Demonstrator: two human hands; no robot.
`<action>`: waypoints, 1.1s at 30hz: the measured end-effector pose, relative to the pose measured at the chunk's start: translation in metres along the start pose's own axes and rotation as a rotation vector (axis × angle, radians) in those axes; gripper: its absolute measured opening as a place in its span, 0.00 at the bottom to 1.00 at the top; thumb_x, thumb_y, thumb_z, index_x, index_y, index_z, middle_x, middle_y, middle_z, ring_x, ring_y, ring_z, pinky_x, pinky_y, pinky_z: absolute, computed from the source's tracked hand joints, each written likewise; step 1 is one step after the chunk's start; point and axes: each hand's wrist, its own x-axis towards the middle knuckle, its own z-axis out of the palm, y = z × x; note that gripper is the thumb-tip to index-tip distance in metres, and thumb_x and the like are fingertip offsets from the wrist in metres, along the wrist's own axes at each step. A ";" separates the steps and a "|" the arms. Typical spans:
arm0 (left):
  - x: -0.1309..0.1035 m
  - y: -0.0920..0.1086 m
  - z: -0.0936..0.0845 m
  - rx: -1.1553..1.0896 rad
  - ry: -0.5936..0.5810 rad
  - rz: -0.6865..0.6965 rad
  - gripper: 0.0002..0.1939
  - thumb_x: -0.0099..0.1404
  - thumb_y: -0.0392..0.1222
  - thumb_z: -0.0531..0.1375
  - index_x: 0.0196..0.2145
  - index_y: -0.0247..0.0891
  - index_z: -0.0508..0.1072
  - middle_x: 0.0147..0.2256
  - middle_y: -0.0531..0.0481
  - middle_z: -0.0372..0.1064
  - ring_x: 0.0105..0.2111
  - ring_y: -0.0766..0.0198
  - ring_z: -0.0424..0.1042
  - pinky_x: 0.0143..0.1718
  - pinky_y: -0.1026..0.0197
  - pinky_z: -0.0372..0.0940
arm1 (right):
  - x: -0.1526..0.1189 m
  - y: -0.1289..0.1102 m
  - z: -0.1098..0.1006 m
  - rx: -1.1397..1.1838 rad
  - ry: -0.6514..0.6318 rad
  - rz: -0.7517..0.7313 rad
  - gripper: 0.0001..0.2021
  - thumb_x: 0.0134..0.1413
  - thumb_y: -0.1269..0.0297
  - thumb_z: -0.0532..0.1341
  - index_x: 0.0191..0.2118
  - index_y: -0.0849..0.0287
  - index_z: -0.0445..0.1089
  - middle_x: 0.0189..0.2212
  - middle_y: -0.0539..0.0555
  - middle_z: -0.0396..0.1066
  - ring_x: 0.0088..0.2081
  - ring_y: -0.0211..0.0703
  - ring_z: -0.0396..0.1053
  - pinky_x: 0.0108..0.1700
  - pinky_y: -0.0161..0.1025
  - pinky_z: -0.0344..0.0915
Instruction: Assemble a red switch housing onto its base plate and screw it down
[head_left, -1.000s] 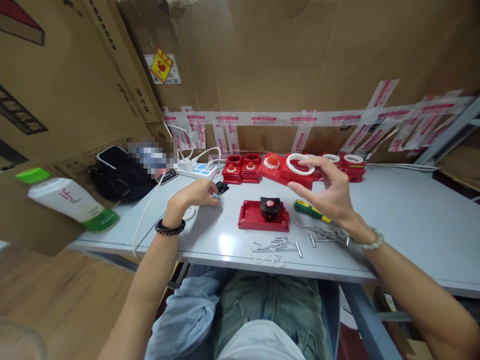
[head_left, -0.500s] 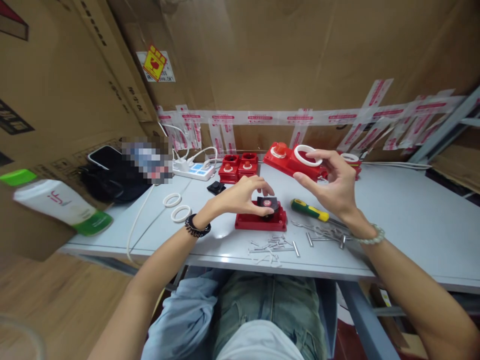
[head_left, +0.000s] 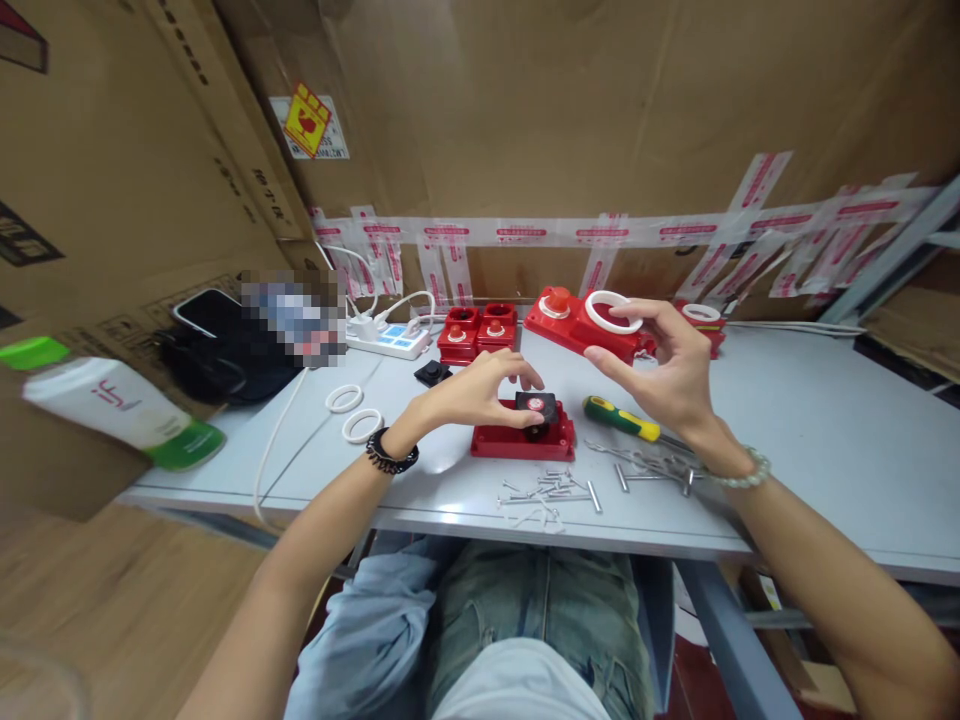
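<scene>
My left hand [head_left: 487, 392] curves round a black part [head_left: 535, 402] with a small red-and-white label. Its thumb lies against the part's front and its fingertips are at the far upper edge. Under the part is an open red housing [head_left: 499, 444] on the table. My right hand [head_left: 671, 375] has thumb and fingers spread round one end of another red housing [head_left: 576, 325], which looks tilted. This housing carries an orange button [head_left: 556, 300] and a white ring [head_left: 591, 320]; my index finger overlaps the ring. Whether the ring is fixed cannot be seen.
A green-yellow screwdriver [head_left: 621, 418], small screws [head_left: 551, 486] and metal rods [head_left: 624, 478] lie near my hands. Two small red housings [head_left: 456, 350] stand behind. Loose white rings [head_left: 362, 426], a power strip [head_left: 401, 345] and a bottle [head_left: 124, 405] are leftward.
My right hand and the tilted red housing shift very slightly left together. My left hand stays at the black part, with hardly any motion.
</scene>
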 end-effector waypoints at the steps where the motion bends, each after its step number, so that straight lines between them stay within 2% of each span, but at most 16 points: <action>1: 0.000 0.000 0.000 0.000 -0.001 -0.001 0.17 0.60 0.51 0.65 0.42 0.39 0.74 0.41 0.48 0.73 0.43 0.57 0.70 0.48 0.54 0.62 | 0.000 0.000 0.000 -0.002 0.003 -0.003 0.18 0.47 0.57 0.70 0.45 0.50 0.70 0.47 0.54 0.74 0.51 0.55 0.72 0.53 0.56 0.70; 13: 0.001 -0.001 0.000 0.007 -0.023 0.007 0.18 0.61 0.52 0.64 0.43 0.38 0.73 0.43 0.46 0.73 0.44 0.57 0.69 0.48 0.53 0.63 | 0.000 0.000 0.001 -0.011 0.008 -0.029 0.19 0.46 0.59 0.71 0.45 0.54 0.71 0.46 0.56 0.75 0.49 0.52 0.72 0.52 0.52 0.69; 16: -0.004 0.000 -0.007 -0.010 0.007 0.019 0.19 0.60 0.53 0.65 0.43 0.38 0.72 0.42 0.47 0.72 0.43 0.58 0.69 0.47 0.55 0.64 | 0.000 0.000 0.002 -0.003 -0.008 -0.041 0.19 0.46 0.61 0.71 0.45 0.53 0.71 0.45 0.55 0.75 0.48 0.51 0.72 0.52 0.51 0.69; 19: -0.013 0.002 -0.021 -0.027 0.137 0.046 0.15 0.60 0.51 0.65 0.36 0.37 0.70 0.36 0.50 0.70 0.37 0.62 0.68 0.41 0.58 0.64 | -0.003 0.000 0.007 0.033 -0.032 -0.074 0.18 0.45 0.61 0.72 0.44 0.54 0.71 0.44 0.55 0.75 0.48 0.51 0.72 0.52 0.51 0.69; 21: -0.019 0.004 -0.031 -0.004 0.317 0.068 0.14 0.60 0.49 0.65 0.33 0.38 0.67 0.34 0.51 0.67 0.34 0.64 0.66 0.39 0.59 0.63 | -0.007 -0.001 0.012 0.070 -0.083 -0.102 0.18 0.46 0.62 0.71 0.44 0.55 0.71 0.44 0.55 0.75 0.49 0.50 0.72 0.54 0.51 0.68; 23: -0.022 0.005 -0.034 0.014 0.448 0.098 0.14 0.60 0.49 0.65 0.35 0.38 0.67 0.36 0.50 0.67 0.37 0.62 0.66 0.41 0.58 0.64 | -0.011 -0.004 0.016 0.086 -0.163 -0.132 0.18 0.46 0.61 0.71 0.44 0.56 0.72 0.45 0.57 0.75 0.50 0.49 0.72 0.54 0.50 0.67; 24: -0.022 0.006 -0.033 0.021 0.456 0.112 0.16 0.59 0.49 0.65 0.39 0.38 0.68 0.39 0.48 0.68 0.41 0.60 0.67 0.44 0.56 0.64 | -0.014 -0.005 0.018 0.087 -0.212 -0.145 0.18 0.46 0.61 0.71 0.43 0.57 0.72 0.46 0.57 0.74 0.50 0.49 0.72 0.54 0.49 0.67; 25: -0.022 0.007 -0.031 0.028 0.421 0.120 0.19 0.59 0.51 0.65 0.43 0.38 0.68 0.44 0.45 0.69 0.45 0.58 0.67 0.48 0.54 0.64 | -0.016 -0.007 0.020 0.085 -0.265 -0.156 0.17 0.47 0.60 0.71 0.43 0.58 0.72 0.46 0.58 0.74 0.50 0.49 0.72 0.53 0.49 0.68; 28: -0.019 0.008 -0.019 0.039 0.208 0.090 0.31 0.58 0.55 0.66 0.55 0.41 0.65 0.54 0.41 0.66 0.54 0.52 0.66 0.56 0.49 0.61 | -0.019 -0.010 0.022 0.075 -0.404 -0.170 0.16 0.48 0.59 0.70 0.43 0.58 0.73 0.48 0.60 0.73 0.48 0.48 0.73 0.51 0.48 0.69; 30: -0.017 0.008 -0.013 0.037 0.109 0.045 0.34 0.59 0.56 0.65 0.57 0.41 0.63 0.55 0.41 0.67 0.54 0.50 0.67 0.56 0.48 0.60 | -0.020 -0.010 0.022 0.055 -0.464 -0.173 0.15 0.49 0.59 0.70 0.42 0.58 0.73 0.47 0.60 0.73 0.47 0.48 0.73 0.49 0.47 0.69; 33: -0.017 0.008 -0.008 0.046 0.044 -0.003 0.34 0.58 0.57 0.66 0.58 0.39 0.64 0.53 0.42 0.70 0.51 0.50 0.70 0.53 0.50 0.61 | -0.019 -0.008 0.021 0.038 -0.521 -0.176 0.14 0.48 0.60 0.70 0.41 0.58 0.74 0.46 0.59 0.73 0.45 0.47 0.73 0.48 0.45 0.70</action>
